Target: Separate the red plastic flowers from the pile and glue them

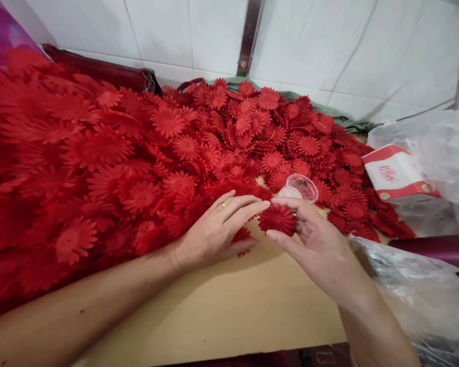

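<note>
White tiled wall behind, tan worktop in front, most of it buried under red.

Work's thing: a small stack of red flower cut-outs, held just above the worktop edge of the pile, betw. both hands. Right hand gripped it, thumb under and fingers curled over the top. Left hand lay half-open, palm down, index & middle fingertips touching the stack's left edge; ring on one finger; a second red flower sat under that palm, whether pinched or just covered I couldn't tell.

Step, as I judge it: petals being layered or squared up into one bloom. Next move prob. needs layers kept centred while one more piece goes on, light pinch so petals don't crease.

Outward: huge heap of loose red flowers filled left & centre.

Containers: small clear plastic cup, tipped, just behind the right fingers, looked empty. Red-and-white carton at right, closed, contents unseen. Clear plastic bags right & lower right, contents unclear. Dark red bag by the wall, mostly hidden.
</note>
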